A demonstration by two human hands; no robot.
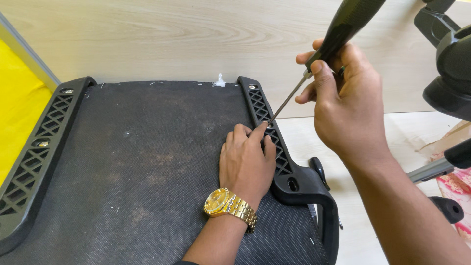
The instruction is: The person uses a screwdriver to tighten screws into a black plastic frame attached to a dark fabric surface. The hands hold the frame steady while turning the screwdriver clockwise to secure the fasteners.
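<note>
The upturned seat [132,167] lies on the floor. On its right edge runs a black bracket [274,142]. The left hand [247,162] lies flat beside it, fingers together. The right hand [343,98], above the bracket, grips a screwdriver [319,54], tip at the bracket.

No packages, labels, signs or screens show anywhere here; nothing in sight carries a printed wrapper, a tag or a display of any kind.
</note>
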